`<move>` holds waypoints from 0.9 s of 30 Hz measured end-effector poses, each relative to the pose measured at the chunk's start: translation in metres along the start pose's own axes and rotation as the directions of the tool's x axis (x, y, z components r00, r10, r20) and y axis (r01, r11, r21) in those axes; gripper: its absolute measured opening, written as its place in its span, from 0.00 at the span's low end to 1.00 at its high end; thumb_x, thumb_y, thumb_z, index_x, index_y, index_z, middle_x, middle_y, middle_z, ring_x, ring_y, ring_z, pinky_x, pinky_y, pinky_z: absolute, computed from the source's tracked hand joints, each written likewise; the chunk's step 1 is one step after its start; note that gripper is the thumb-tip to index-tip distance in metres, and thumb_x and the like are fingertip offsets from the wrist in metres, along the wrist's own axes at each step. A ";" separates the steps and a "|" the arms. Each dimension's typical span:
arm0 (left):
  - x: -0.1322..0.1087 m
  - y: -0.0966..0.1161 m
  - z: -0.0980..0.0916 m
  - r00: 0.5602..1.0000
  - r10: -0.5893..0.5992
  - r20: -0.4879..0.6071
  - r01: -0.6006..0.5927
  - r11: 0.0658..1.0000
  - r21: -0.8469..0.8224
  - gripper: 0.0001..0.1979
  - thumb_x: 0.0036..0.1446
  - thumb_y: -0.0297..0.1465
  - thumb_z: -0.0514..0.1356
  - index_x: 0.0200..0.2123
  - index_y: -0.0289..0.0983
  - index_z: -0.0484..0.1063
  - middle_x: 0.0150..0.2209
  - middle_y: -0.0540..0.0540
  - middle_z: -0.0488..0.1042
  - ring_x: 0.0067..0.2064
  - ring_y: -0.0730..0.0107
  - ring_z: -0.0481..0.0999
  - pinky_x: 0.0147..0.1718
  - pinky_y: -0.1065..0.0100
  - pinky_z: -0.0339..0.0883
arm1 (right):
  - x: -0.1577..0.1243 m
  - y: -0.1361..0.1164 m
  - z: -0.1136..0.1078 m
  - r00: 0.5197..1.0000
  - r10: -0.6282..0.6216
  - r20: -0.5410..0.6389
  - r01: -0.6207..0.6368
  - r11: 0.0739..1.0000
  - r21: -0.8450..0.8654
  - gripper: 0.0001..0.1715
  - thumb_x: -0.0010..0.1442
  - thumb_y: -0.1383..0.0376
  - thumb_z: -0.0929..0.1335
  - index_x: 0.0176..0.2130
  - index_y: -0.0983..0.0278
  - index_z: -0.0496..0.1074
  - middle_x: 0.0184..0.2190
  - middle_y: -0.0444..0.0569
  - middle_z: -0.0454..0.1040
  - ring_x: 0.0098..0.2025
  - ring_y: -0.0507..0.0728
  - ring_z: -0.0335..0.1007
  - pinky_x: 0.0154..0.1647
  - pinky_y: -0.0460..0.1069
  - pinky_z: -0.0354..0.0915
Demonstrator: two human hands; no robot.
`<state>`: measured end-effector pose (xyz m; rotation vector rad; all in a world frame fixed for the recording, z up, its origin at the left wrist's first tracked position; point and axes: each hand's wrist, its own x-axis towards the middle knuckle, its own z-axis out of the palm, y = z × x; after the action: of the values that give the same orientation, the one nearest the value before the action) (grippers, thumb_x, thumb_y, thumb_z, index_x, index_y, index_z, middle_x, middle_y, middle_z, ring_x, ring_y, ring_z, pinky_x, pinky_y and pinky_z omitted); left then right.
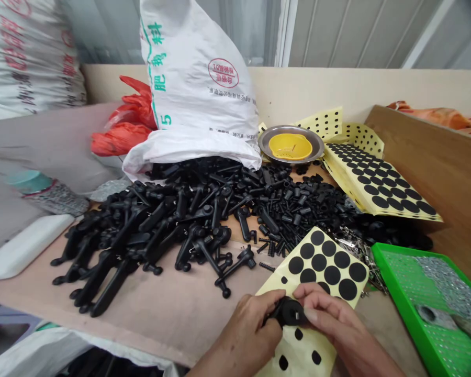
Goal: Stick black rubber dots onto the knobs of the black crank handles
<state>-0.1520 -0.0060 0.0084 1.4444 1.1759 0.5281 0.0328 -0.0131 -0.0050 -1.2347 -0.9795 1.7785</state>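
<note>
My left hand point(255, 327) is closed round a black plastic part point(289, 313) with a round end and a small metal piece showing in it. From the other side, my right hand point(329, 319) pinches the edge of that round end between thumb and fingers. Whether a thin black disc lies under those fingertips, I cannot tell. Both hands are just over a yellow sticker sheet point(318, 261) with rows of black round stickers; its lower part shows several dark oval spots. A large pile of black plastic handles point(160, 225) lies to the left of the hands.
A white woven sack point(204, 78) spills parts at the back. Small black tubes and screws point(294, 209) lie mid-table. A green tray point(416, 293) with small metal pieces is at right, below stacked sticker sheets point(361, 180). A metal bowl point(264, 141) holds a yellow basket. A jar point(55, 193) lies left.
</note>
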 end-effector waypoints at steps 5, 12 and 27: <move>0.002 -0.008 0.004 1.000 -0.021 0.016 0.023 0.993 -0.112 0.14 0.48 0.22 0.48 0.34 0.35 0.72 0.20 0.54 0.68 0.20 0.75 0.67 0.19 0.75 0.60 | 0.002 -0.002 -0.001 1.000 0.006 0.008 -0.006 1.000 0.015 0.12 0.49 0.58 0.71 0.24 0.64 0.71 0.41 0.47 0.64 0.39 0.55 0.62 0.38 0.46 0.58; 0.004 -0.022 0.009 0.999 -0.043 0.002 0.043 0.987 -0.156 0.24 0.51 0.24 0.50 0.52 0.35 0.65 0.24 0.53 0.68 0.20 0.76 0.67 0.19 0.75 0.62 | 0.001 -0.001 0.001 0.999 0.046 -0.029 -0.044 0.996 0.072 0.09 0.46 0.60 0.72 0.26 0.63 0.74 0.41 0.47 0.66 0.40 0.56 0.62 0.40 0.47 0.59; 0.001 0.005 0.004 1.000 -0.020 -0.025 0.023 0.989 0.146 0.16 0.54 0.25 0.48 0.42 0.39 0.71 0.20 0.54 0.64 0.20 0.71 0.68 0.21 0.73 0.59 | 0.002 -0.003 0.001 0.996 0.006 0.087 -0.012 0.998 0.065 0.13 0.48 0.57 0.71 0.23 0.64 0.71 0.41 0.47 0.62 0.39 0.55 0.60 0.38 0.46 0.58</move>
<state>-0.1461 -0.0066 0.0119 1.5523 1.2691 0.4521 0.0322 -0.0105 -0.0027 -1.1315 -0.9581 1.8692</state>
